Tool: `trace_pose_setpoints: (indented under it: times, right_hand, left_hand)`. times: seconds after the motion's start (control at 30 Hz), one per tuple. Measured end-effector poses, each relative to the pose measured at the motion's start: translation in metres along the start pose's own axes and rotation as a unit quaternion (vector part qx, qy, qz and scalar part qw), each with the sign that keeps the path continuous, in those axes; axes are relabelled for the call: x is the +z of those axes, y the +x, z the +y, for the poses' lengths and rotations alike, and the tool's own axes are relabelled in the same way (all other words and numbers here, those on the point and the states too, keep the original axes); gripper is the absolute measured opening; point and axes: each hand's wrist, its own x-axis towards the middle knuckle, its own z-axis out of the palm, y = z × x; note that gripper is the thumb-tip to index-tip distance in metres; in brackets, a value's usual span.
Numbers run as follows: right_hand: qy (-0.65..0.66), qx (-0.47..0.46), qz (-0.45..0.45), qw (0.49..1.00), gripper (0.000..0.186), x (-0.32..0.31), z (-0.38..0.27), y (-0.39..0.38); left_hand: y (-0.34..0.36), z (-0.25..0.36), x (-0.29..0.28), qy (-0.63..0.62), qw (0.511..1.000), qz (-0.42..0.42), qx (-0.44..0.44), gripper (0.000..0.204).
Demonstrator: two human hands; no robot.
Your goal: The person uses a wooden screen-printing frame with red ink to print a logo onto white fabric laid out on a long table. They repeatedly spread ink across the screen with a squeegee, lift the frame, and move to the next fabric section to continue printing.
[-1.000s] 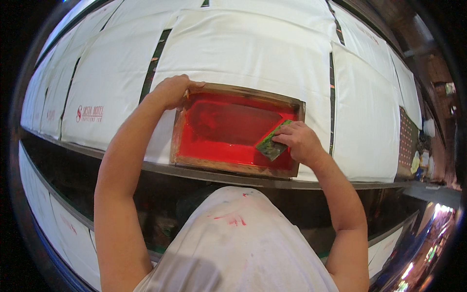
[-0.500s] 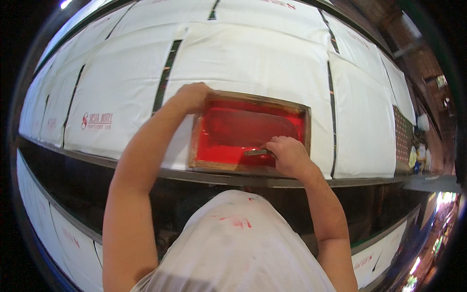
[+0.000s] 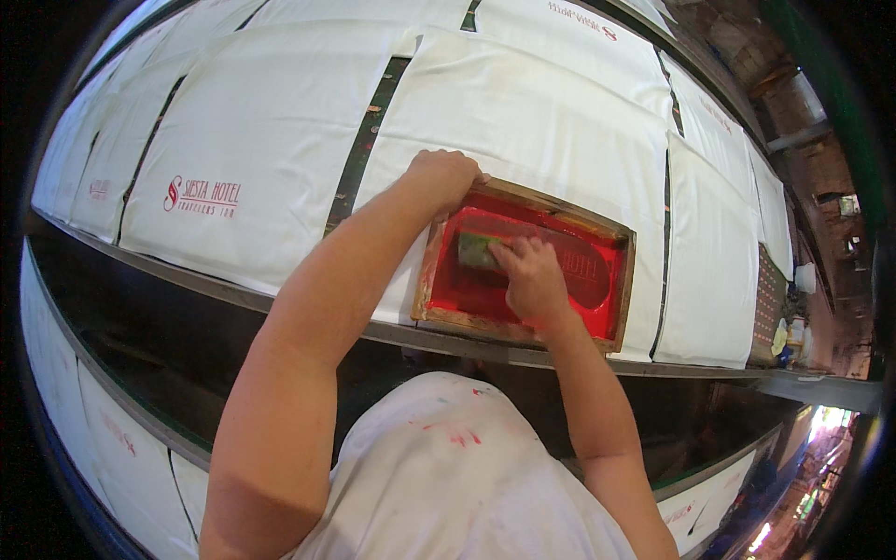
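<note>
A wooden-framed printing screen (image 3: 625, 291) lies on a white cloth (image 3: 532, 103) near the table's front edge. Red ink covers much of its mesh, and a rounded stencil area with lettering shows right of my right hand. My left hand (image 3: 446, 175) is closed over the screen's far left corner. Inside the frame, my right hand (image 3: 535, 275) grips a squeegee (image 3: 478, 250) with a greenish, worn-looking body. The squeegee stands at the left part of the mesh, slightly blurred. Its lower edge is hard to make out.
More white cloths (image 3: 247, 121) lie in rows along the long table, some with red prints. Dark gaps run between them. Several bottles and containers (image 3: 795, 338) stand at the table's right end, by a dotted brown panel (image 3: 767, 303). Another cloth-covered table (image 3: 112, 420) lies behind, lower left.
The squeegee has moved from the right front of the mesh to its left side, with my right hand. Stencil lettering now shows at the right. The whole view has shifted; my left hand keeps the corner.
</note>
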Motion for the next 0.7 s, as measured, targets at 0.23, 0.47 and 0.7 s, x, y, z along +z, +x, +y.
trace_pose_setpoints:
  times: [0.23,0.47,0.7]
  right_hand:
    - [0.074,-0.010,-0.111,0.991,0.054,-0.047,-0.024,-0.023]
    - [0.034,0.087,-0.100,0.991,0.053,-0.033,0.033,0.059]
    - [0.012,0.018,-0.007,1.000,0.051,-0.004,0.001,0.006]
  left_hand:
    - [0.001,-0.002,-0.004,-0.010,1.000,-0.006,0.005,0.104]
    - [-0.001,0.000,-0.009,0.009,1.000,-0.005,0.005,0.095]
    - [0.002,-0.001,-0.004,-0.007,1.000,-0.010,0.006,0.104]
